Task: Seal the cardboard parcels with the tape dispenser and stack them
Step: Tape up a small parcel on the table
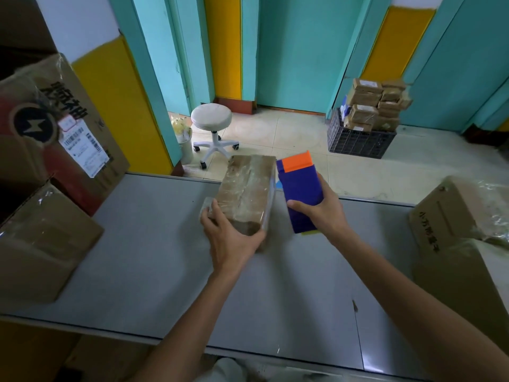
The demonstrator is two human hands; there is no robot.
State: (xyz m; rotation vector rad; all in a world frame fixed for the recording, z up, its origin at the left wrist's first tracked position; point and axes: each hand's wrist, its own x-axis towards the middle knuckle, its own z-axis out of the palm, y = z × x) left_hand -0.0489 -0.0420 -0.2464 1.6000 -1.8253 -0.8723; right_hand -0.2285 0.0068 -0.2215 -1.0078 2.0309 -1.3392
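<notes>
- Left hand (234,238): fingers and thumb curl round the near end of the cardboard parcel (248,194), fingers on its left corner, thumb across its near face; the grip is closed on the box.
- Right hand (321,212): wrapped round the lower half of the tape dispenser (300,194), thumb across the face turned to the camera, fingers behind its right edge; a firm clasp.
- Cardboard parcel: brown, oblong, covered in glossy clear tape; it lies lengthwise from near to far over the middle of the table (137,244), its far end reaching past the far table edge; whether it rests on the surface cannot be told.
- Tape dispenser: purple body with an orange far end; held just right of the parcel, roughly parallel to it; contact between the two cannot be judged.
- Table: grey, flat, spanning the view from left to right.
- Left side: a large printed box (82,111) bearing a shipping label stands at the far left corner; a plain carton (41,244) sits nearer, on the left table edge.
- Right side: two taped cartons (462,216) stand at the right table edge, one nearer than the other.
- Beyond the table: a white wheeled stool (211,117) on the tiled floor, far left; a dark crate (358,142) far right, with stacked parcels (374,106) piled above its rim.
</notes>
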